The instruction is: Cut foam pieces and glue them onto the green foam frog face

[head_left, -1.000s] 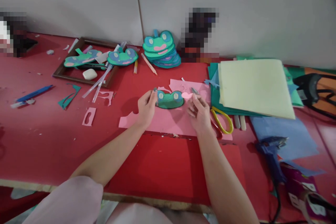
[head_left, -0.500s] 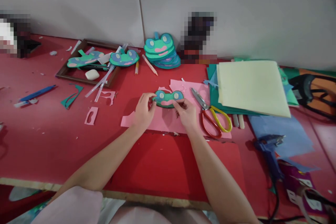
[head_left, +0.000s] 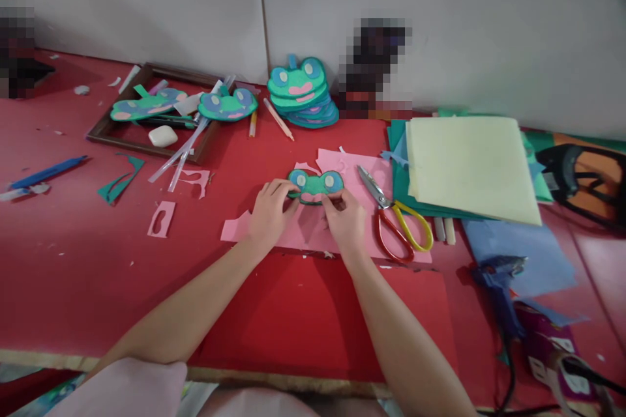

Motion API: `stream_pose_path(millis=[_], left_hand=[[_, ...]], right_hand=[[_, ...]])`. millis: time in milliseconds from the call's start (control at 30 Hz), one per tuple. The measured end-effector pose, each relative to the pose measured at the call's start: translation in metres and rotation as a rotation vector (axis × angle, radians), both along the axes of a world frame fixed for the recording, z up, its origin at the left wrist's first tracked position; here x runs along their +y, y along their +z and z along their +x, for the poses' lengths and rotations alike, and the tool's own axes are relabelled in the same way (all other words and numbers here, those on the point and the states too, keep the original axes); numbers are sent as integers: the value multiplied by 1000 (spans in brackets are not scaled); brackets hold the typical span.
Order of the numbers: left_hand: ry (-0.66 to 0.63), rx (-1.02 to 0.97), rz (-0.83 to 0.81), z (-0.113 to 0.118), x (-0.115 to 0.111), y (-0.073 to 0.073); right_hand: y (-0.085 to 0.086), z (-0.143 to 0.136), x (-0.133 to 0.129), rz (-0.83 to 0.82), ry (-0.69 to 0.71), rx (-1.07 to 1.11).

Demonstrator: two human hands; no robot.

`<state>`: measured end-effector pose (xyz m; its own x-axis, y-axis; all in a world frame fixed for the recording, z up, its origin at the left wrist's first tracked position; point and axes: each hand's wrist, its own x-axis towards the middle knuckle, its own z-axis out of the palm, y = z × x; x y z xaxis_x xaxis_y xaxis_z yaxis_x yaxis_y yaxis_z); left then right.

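Between my two hands is a green frog-face cutout (head_left: 315, 184) with blue eyes and a pink mouth. My left hand (head_left: 272, 214) pinches its left edge, and my right hand (head_left: 345, 216) grips the lower right edge, fingertips near the mouth. Under it lies a pink sheet (head_left: 303, 227) with cut edges. Just right of my right hand rest scissors (head_left: 391, 212) with one red and one yellow handle, blades pointing away from me. Behind the cutout stands a stack of similar frog faces (head_left: 298, 88).
A brown frame tray (head_left: 147, 150) at the left holds two frog faces, an eraser (head_left: 163, 137) and pens. A blue pen (head_left: 49, 172) and foam scraps (head_left: 161, 219) lie nearer. At the right are pale yellow sheets (head_left: 469, 166), a blue glue gun (head_left: 501, 287) and a purple box (head_left: 552, 345).
The frog face has tipped slightly, and my left fingers now cover more of its left edge. My right fingers have shifted a little on it. The view has moved slightly.
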<state>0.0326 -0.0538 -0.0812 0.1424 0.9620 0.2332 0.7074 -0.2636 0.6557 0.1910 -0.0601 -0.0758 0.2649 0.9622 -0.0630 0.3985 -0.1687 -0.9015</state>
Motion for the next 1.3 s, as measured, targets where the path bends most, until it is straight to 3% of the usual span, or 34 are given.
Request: stream_pose_path(millis=[233,533,900,1300], left_hand=[[2,127,21,2,-2,1],[-117,349,147,13,-24,6],[-116,538,57,25,-36,11],[-169,660,-66,31,-43,16]], right_hand=[[-5,1,0,98,47,-143],[-5,2,0,155,69,-238],[-2,5,-1,33,72,-134],[-3,6,0,21,77,-136]])
